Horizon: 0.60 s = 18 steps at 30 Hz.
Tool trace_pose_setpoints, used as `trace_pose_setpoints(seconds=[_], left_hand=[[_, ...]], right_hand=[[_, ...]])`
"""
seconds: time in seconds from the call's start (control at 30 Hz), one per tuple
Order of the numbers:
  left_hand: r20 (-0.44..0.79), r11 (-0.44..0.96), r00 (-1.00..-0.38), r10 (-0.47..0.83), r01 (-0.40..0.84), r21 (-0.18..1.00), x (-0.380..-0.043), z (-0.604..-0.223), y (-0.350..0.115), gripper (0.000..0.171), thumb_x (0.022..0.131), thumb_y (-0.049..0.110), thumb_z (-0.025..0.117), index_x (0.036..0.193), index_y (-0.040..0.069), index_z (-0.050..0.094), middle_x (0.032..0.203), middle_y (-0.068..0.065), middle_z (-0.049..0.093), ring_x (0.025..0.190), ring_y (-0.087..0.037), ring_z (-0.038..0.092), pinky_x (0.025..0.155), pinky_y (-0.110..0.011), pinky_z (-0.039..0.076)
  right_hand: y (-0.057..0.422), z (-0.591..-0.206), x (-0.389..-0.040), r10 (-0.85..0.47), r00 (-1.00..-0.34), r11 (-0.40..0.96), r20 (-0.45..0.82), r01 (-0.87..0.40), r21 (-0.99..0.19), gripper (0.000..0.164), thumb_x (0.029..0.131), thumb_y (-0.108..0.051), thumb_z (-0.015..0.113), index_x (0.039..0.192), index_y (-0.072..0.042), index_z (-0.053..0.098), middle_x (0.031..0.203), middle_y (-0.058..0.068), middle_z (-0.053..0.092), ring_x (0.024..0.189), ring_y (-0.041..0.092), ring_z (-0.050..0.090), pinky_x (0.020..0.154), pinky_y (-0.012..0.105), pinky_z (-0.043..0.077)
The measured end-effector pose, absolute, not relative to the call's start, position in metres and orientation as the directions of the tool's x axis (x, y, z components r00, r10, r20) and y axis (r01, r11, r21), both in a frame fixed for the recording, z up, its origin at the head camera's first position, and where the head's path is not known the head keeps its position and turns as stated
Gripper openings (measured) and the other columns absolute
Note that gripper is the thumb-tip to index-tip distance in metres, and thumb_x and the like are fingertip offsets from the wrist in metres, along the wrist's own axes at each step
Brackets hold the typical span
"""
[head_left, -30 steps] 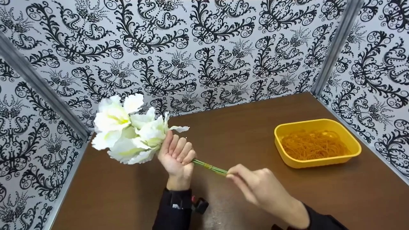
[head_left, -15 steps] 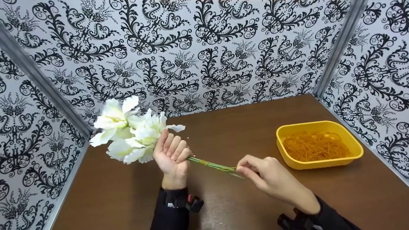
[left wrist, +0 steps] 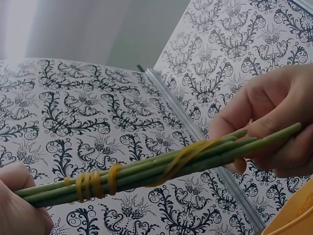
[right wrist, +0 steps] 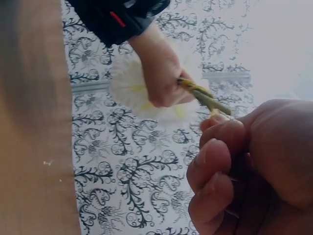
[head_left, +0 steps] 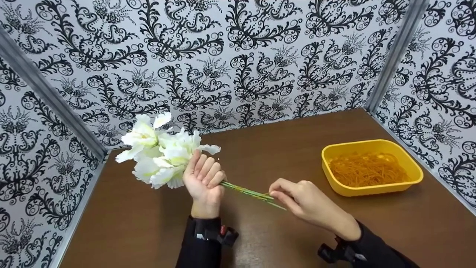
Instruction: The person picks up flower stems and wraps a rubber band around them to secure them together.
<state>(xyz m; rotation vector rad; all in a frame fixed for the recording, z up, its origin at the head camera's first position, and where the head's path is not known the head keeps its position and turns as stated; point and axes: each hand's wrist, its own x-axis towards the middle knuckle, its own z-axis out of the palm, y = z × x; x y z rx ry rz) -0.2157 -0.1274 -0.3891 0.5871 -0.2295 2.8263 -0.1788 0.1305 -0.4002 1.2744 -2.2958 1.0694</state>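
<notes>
The left hand [head_left: 203, 180] has its fingers curled fully round a bunch of green stems [left wrist: 142, 171], and the right hand [head_left: 303, 199] holds thumb and forefinger pressed together on a stretched yellow band [left wrist: 180, 161] near the cut ends, which poke out past the fingertips. Between the two grips, nearer the left, several tight turns of yellow band ring the stems; whether they belong to that same band I can't tell. At least three stem tips show, though the full number I can't make out. On the far side of the left fist, touching it, sit the white flowers [head_left: 173, 156], overlapping too much to count. One black device sits at each of the two dark-sleeved wrists. Below both hands spreads one brown table [head_left: 260, 149] with a dull sheen close to the person. Beyond the right hand, off to its right, stands one yellow bin [head_left: 342, 191] holding a tangle of amber bands [head_left: 368, 171], past counting. Farthest out, three walls [head_left: 238, 56] in black scrollwork on white close in, with two grey posts [head_left: 394, 56] at the corners.
</notes>
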Motion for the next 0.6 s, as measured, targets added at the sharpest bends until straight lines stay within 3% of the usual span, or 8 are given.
trace_pose_setpoints(seconds=[0.2,0.43,0.6], left_hand=[[0.421,-0.953,-0.883,0.208,-0.279,-0.115,-0.217,-0.387,-0.132,0.046,0.105,0.02,0.038,0.062,0.022,0.022,0.052,0.011,0.019,0.042,-0.005,0.017,0.037,-0.018,0.015],[0.392,-0.962,-0.895,0.211,-0.261,-0.079,-0.219,-0.389,-0.128,0.046,0.105,0.021,0.039,0.063,0.022,0.022,0.053,0.011,0.019,0.042,-0.005,0.016,0.037,-0.019,0.015],[0.282,-0.967,-0.93,0.237,-0.252,-0.018,-0.218,-0.397,-0.114,0.046,0.107,0.027,0.034,0.064,0.022,0.021,0.053,0.012,0.019,0.044,-0.004,0.014,0.037,-0.018,0.012]], right_hand=[[0.125,-0.407,-0.187,-0.641,-0.457,0.288,0.616,-0.888,-0.359,0.014,0.098,-0.006,0.066,0.107,-0.016,0.063,0.082,-0.008,0.063,0.065,0.001,0.053,0.059,0.012,0.044],[0.126,-0.41,-0.191,-0.638,-0.442,0.301,0.631,-0.897,-0.324,0.013,0.099,-0.007,0.066,0.106,-0.017,0.064,0.082,-0.009,0.063,0.067,0.001,0.055,0.06,0.014,0.046],[0.122,-0.416,-0.193,-0.602,-0.423,0.37,0.677,-0.899,-0.233,0.01,0.097,-0.012,0.068,0.105,-0.017,0.065,0.086,-0.01,0.067,0.069,0.001,0.06,0.059,0.018,0.051]])
